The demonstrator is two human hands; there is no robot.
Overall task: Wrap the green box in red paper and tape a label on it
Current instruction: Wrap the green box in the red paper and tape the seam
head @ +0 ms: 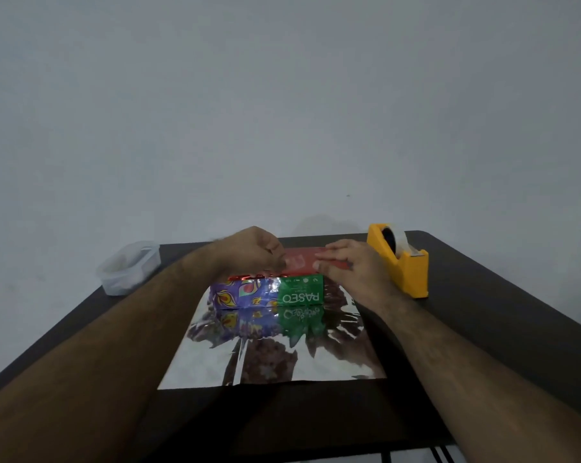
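**A:** Position of the green box (pixel 300 292)?

**B:** It is seen near the middle of the dark table (pixel 502 305), standing on the far part of a sheet of paper (pixel 282 355) whose silver, mirror-like side is turned up. The long axis is laid left to right across the view. The printed "PASEO" on the near face is read upside down — the lettering's top is pointed toward the person.

**A:** Wrapping state?

**B:** The red side of the paper is folded over the top of the box. The near face is partly covered at its left by a purple patterned area; the green is exposed at the right.

**A:** Hands?

**B:** The left hand (pixel 252 250) is held over the box's top left with fingers curled; something appears to be pinched at the red paper's edge, though exactly what cannot be told. The right hand (pixel 345 262) is laid on the red paper at the top right, fingers fairly straight and pressed flat.

**A:** Counts?

**B:** One box, one sheet of paper, two hands. One yellow tape dispenser (pixel 401 262) is noted just right of the right hand — upright, with its roll mounted. One clear plastic container (pixel 127 267) is noted at the table's far left corner, well apart from the box.
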